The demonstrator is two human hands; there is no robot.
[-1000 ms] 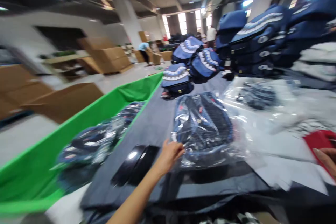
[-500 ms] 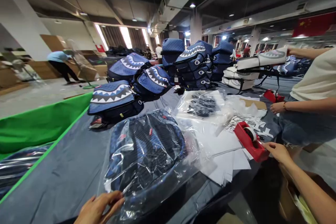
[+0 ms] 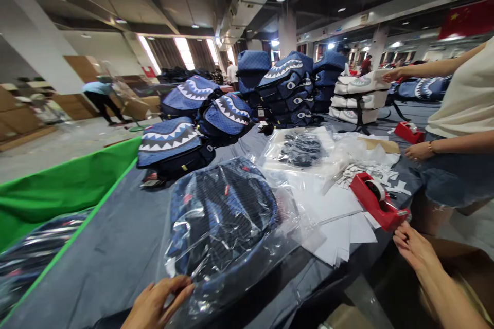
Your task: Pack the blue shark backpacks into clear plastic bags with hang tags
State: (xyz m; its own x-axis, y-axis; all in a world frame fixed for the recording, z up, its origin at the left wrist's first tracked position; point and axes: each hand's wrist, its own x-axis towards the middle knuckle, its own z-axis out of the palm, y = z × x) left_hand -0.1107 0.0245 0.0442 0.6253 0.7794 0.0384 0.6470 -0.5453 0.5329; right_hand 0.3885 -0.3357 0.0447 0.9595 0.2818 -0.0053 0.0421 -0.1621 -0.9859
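Observation:
A blue backpack (image 3: 219, 205) lies straps up inside a clear plastic bag (image 3: 254, 257) on the grey-covered table. At the bag's near left corner, my left hand (image 3: 160, 300) is closed, thumb and fingers pinching the plastic edge. My right hand (image 3: 419, 252) is closed at the cutter end of a red tape dispenser (image 3: 376, 203). Its fingertips pinch at the tape there, though the clear strip itself hardly shows. White paper sheets (image 3: 335, 236) lie between the bag and the dispenser.
Blue shark-mouth backpacks (image 3: 170, 139) sit behind the bag, more stacked farther back (image 3: 287, 87). A green-sided bin (image 3: 69, 164) with bagged backpacks stands left. At right, a co-worker's hand (image 3: 393, 74) touches stacked white backpacks (image 3: 357, 97); a second red dispenser (image 3: 409, 132) is near.
My right hand has shifted slightly down beside the dispenser's cutter end, fingers now drawn together. My left hand keeps the bag's edge. The co-worker's white backpack has come down onto its stack.

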